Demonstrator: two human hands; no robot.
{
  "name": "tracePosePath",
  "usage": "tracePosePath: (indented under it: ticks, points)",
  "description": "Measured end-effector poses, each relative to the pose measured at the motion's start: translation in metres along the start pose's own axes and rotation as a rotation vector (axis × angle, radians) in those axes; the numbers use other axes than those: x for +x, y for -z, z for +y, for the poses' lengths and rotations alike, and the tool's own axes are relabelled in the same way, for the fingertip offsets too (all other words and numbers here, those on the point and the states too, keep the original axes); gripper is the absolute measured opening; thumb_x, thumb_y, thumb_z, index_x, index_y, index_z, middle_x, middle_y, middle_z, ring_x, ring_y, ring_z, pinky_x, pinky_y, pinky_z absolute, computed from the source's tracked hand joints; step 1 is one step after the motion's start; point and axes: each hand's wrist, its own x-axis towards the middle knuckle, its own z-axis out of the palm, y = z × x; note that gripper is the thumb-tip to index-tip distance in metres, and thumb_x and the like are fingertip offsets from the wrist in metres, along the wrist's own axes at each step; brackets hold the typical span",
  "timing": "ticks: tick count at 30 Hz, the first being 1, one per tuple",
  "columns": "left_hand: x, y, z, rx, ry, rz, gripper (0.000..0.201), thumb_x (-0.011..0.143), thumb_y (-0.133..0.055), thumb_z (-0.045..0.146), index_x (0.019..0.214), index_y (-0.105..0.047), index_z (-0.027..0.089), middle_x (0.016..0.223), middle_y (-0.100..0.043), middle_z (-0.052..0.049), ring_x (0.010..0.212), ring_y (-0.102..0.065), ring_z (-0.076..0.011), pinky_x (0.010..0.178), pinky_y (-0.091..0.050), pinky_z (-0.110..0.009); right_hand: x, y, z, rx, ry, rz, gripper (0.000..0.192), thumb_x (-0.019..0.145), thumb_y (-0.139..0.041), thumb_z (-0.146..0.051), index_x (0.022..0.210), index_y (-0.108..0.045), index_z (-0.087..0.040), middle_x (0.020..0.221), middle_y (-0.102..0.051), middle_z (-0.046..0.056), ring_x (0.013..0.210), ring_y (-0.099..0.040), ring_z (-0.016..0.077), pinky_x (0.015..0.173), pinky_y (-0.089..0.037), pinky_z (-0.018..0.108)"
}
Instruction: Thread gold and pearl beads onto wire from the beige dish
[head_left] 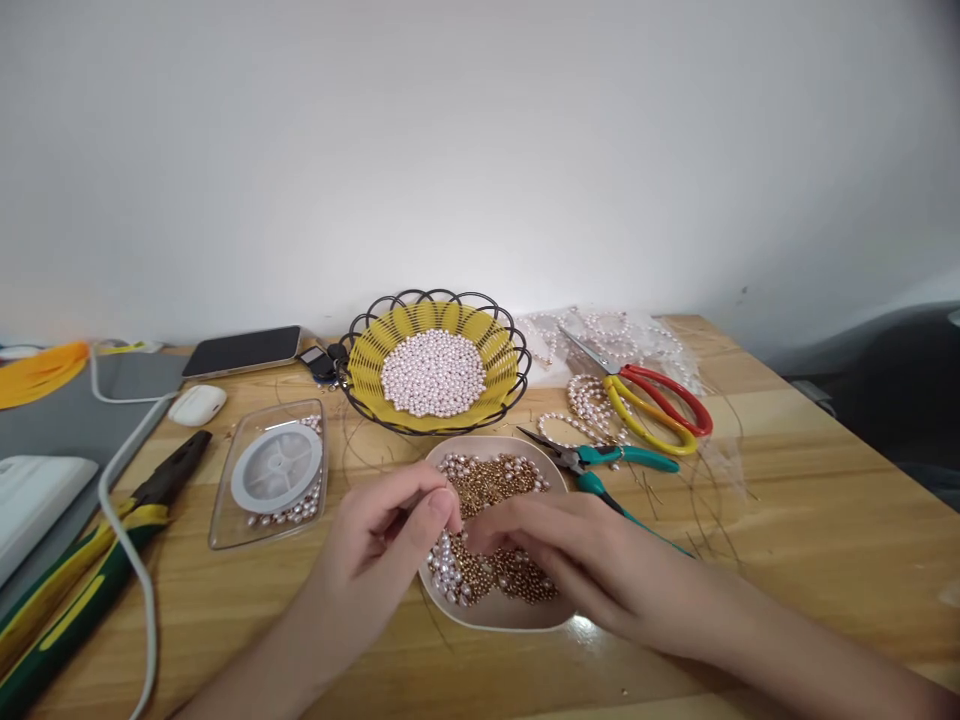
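Both hands are parked over the shallow beige bowl of tiny gold beads and pale pink pearls [491, 545], which sits at the front edge of the light wooden table [787, 520], approx centre. The left hand [390, 540] is pinched, thumb to forefinger, on something too small to make out, prob a bead or wire end. The right hand [562, 555] is laid fingers-down on the bead pile; can't tell if anything's gripped. Risk imo: the bowl could get tipped by the right wrist resting on its rim, so beads would be scattered off the table. A thin wire [705, 500] looping nearby could also be snagged w/ a sleeve-less forearm. The teal-handled pliers [607, 458] lie just beside the bowl.
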Motion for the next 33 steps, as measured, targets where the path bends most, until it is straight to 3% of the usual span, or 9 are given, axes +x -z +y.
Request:
tracePosePath:
  ticks: [4, 8, 11, 14, 17, 21, 29, 31, 33]
  points:
    - [0.0011, -0.0003, 0.0025, 0.006, 0.003, 0.000, 0.032, 0.099, -0.048, 0.031, 0.071, -0.059, 0.021, 0.061, -0.049, 0.004, 0.053, -0.043, -0.0119, 0.048, -0.032, -0.023, -0.0018, 0.0036, 0.0017, 0.005, 0.026, 0.098, 0.032, 0.098, -0.036, -0.003, 0.111, -0.063, -0.015, 0.092, -0.075, 0.007, 0.082, -0.069, 0.0140, 0.075, -0.055, 0.024]
    - [0.0003, -0.0002, 0.0012, 0.016, 0.005, -0.004, 0.031, 0.100, -0.048, 0.030, 0.072, -0.060, 0.021, 0.062, -0.052, 0.004, 0.053, -0.045, -0.0114, 0.047, -0.033, -0.022, -0.0046, 0.0022, 0.0029, 0.039, 0.127, -0.058, 0.036, 0.093, -0.036, 0.000, 0.113, -0.063, -0.013, 0.092, -0.076, 0.008, 0.081, -0.070, 0.0149, 0.074, -0.055, 0.024]
    - [-0.0012, 0.0003, 0.0003, 0.019, -0.001, -0.013, 0.031, 0.100, -0.048, 0.028, 0.073, -0.061, 0.021, 0.062, -0.053, 0.004, 0.054, -0.047, -0.0113, 0.048, -0.034, -0.021, -0.0056, -0.0019, 0.0059, -0.066, 0.116, -0.119, 0.038, 0.092, -0.037, 0.001, 0.115, -0.065, -0.012, 0.093, -0.075, 0.010, 0.078, -0.069, 0.0176, 0.069, -0.055, 0.026]
    - [-0.0018, 0.0005, 0.0005, 0.016, 0.000, -0.023, 0.031, 0.100, -0.048, 0.028, 0.073, -0.062, 0.022, 0.062, -0.052, 0.004, 0.054, -0.046, -0.0114, 0.046, -0.033, -0.021, -0.0054, -0.0028, 0.0090, -0.218, 0.116, -0.008, 0.037, 0.093, -0.036, 0.000, 0.113, -0.065, -0.012, 0.084, -0.071, 0.008, 0.066, -0.063, 0.0167, 0.060, -0.051, 0.026]
    - [-0.0010, 0.0003, 0.0006, 0.021, 0.013, -0.026, 0.032, 0.101, -0.047, 0.029, 0.073, -0.061, 0.022, 0.061, -0.050, 0.004, 0.052, -0.044, -0.0114, 0.045, -0.032, -0.022, -0.0050, 0.0004, 0.0101, -0.271, 0.107, 0.107, 0.035, 0.094, -0.037, 0.001, 0.114, -0.062, -0.014, 0.082, -0.069, 0.006, 0.067, -0.061, 0.0149, 0.059, -0.049, 0.023]
    - [0.0000, 0.0002, 0.0002, 0.029, 0.006, -0.022, 0.030, 0.100, -0.047, 0.027, 0.074, -0.061, 0.022, 0.063, -0.052, 0.004, 0.053, -0.046, -0.0113, 0.047, -0.033, -0.022, -0.0051, 0.0040, 0.0092, -0.254, 0.116, 0.118, 0.035, 0.094, -0.038, 0.001, 0.114, -0.060, -0.016, 0.082, -0.069, 0.005, 0.067, -0.060, 0.0144, 0.059, -0.048, 0.023]
    - [-0.0023, 0.0009, 0.0008, 0.015, -0.002, -0.015, 0.028, 0.099, -0.049, 0.025, 0.074, -0.061, 0.022, 0.063, -0.055, 0.004, 0.055, -0.049, -0.0107, 0.048, -0.036, -0.020, -0.0039, -0.0004, 0.0024, -0.036, 0.119, -0.189, 0.048, 0.087, -0.037, 0.006, 0.123, -0.063, -0.011, 0.101, -0.076, 0.013, 0.087, -0.073, 0.0191, 0.074, -0.060, 0.027]
    - [-0.0027, 0.0008, 0.0003, 0.003, -0.001, -0.018, 0.028, 0.100, -0.049, 0.025, 0.074, -0.061, 0.022, 0.064, -0.055, 0.004, 0.056, -0.049, -0.0108, 0.049, -0.036, -0.020, -0.0043, -0.0018, 0.0014, -0.061, 0.078, -0.201, 0.053, 0.085, -0.038, 0.006, 0.130, -0.061, -0.012, 0.110, -0.076, 0.015, 0.094, -0.075, 0.0212, 0.080, -0.061, 0.030]
    - [-0.0025, 0.0006, -0.0003, -0.004, 0.005, -0.016, 0.029, 0.100, -0.049, 0.026, 0.074, -0.061, 0.022, 0.063, -0.055, 0.004, 0.056, -0.049, -0.0110, 0.048, -0.035, -0.020, -0.0048, -0.0019, 0.0018, -0.097, 0.037, -0.128, 0.056, 0.086, -0.037, 0.005, 0.135, -0.058, -0.013, 0.120, -0.075, 0.015, 0.106, -0.073, 0.0219, 0.090, -0.060, 0.033]
